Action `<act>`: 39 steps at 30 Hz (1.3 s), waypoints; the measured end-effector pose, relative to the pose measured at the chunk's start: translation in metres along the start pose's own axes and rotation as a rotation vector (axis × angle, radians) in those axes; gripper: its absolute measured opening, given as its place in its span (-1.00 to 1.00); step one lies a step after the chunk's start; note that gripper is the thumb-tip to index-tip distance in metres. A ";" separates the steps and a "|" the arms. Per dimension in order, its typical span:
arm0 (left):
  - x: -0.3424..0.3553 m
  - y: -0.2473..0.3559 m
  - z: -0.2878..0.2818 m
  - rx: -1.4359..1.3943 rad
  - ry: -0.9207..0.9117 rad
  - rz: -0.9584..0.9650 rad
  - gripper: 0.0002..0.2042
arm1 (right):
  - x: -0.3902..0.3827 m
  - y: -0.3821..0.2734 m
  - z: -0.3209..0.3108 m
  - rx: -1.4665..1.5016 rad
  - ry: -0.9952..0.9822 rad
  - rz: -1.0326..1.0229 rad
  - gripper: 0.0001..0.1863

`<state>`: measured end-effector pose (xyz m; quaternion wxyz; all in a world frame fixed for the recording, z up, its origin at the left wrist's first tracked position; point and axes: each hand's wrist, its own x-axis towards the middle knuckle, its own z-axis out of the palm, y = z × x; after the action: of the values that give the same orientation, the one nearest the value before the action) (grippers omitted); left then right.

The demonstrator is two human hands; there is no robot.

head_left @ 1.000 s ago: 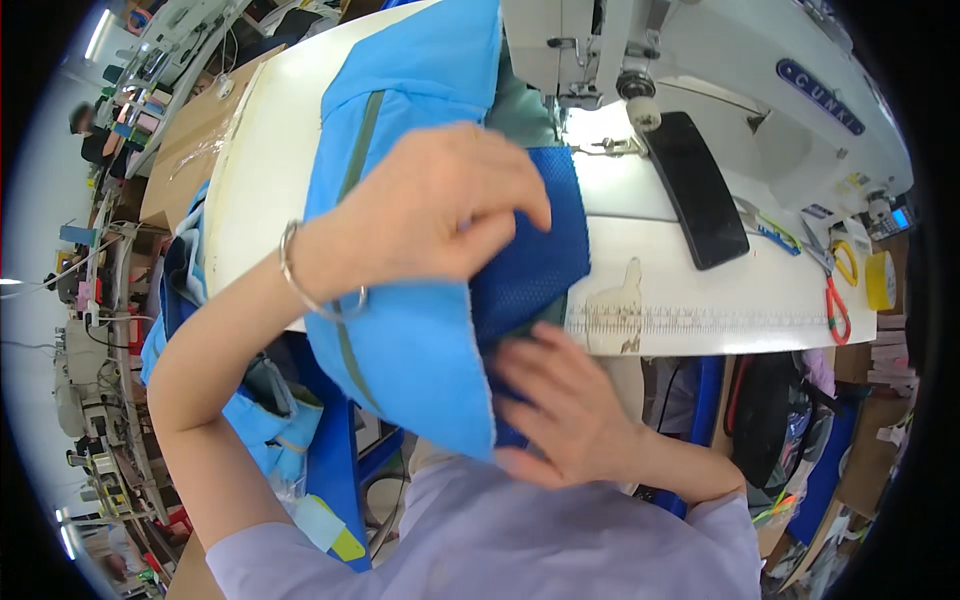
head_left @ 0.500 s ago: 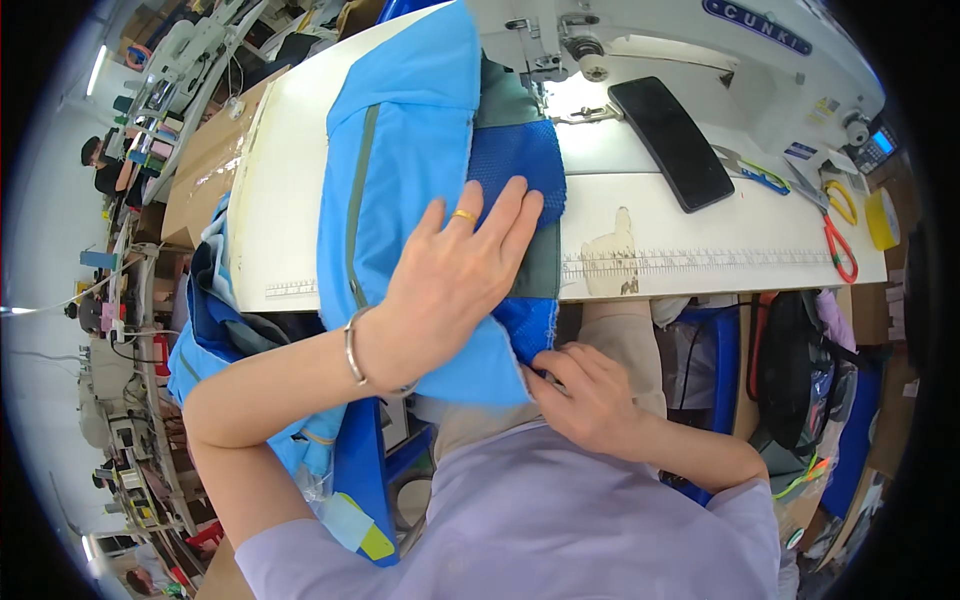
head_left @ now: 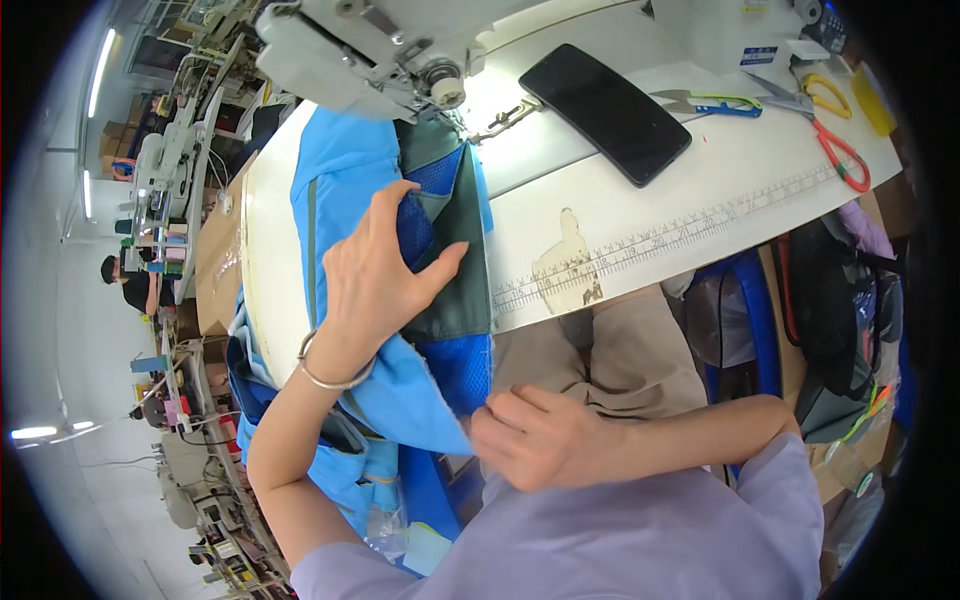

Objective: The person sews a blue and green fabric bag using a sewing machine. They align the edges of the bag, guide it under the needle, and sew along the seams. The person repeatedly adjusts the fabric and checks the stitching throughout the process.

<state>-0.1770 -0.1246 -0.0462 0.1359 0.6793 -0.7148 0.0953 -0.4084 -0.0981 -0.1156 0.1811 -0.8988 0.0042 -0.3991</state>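
Note:
A light blue fabric piece (head_left: 345, 150) with a grey-green strip lies on the sewing table and hangs over its front edge. On it are a grey-green panel (head_left: 462, 285) and dark blue mesh (head_left: 465, 370), part of the mesh folded back. The upper end of the cloth reaches beneath the sewing machine (head_left: 400, 60) at its needle area. My left hand (head_left: 375, 270), with a bangle on the wrist, rests on the cloth, thumb and fingers spread apart. Below the table edge, my right hand (head_left: 535, 435) has its fingers closed on the fabric's lower corner.
A black phone (head_left: 605, 115) lies right of the needle. Farther right are blue-handled snips (head_left: 710, 104), red-handled scissors (head_left: 840, 155) and yellow tape (head_left: 873, 100). A printed ruler (head_left: 660, 240) runs along the front edge. More blue cloth (head_left: 375, 470) hangs at the lower left.
The cloth has shifted, its upper end now at the machine's needle area. My left hand has opened its thumb away from its fingers, and the mesh is folded back. My right hand moved lower.

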 end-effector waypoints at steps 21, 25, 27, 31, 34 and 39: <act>-0.001 0.015 -0.030 0.018 -0.171 0.372 -0.63 | 0.038 0.003 -0.002 0.102 0.225 -0.056 -0.73; -0.007 0.002 -0.031 -0.044 -0.115 0.223 -0.64 | 0.030 0.006 -0.006 0.193 0.177 0.023 -0.80; -0.013 -0.002 -0.027 -0.138 -0.059 0.144 -0.69 | 0.019 0.007 -0.001 0.294 0.212 0.094 -0.68; -0.020 0.001 -0.024 -0.112 -0.047 0.163 -0.66 | 0.001 0.015 -0.011 0.495 0.252 0.502 -0.46; -0.023 0.007 -0.020 -0.116 -0.013 0.157 -0.53 | -0.008 0.008 -0.006 0.970 0.419 0.924 -0.40; -0.023 0.014 -0.018 -0.161 -0.002 0.174 -0.26 | 0.027 0.033 0.000 1.458 0.321 1.212 -0.56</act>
<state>-0.1884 -0.0961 -0.0359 0.1803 0.6016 -0.7766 0.0485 -0.3856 -0.1328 -0.1066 0.8681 -0.3451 0.2437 -0.2604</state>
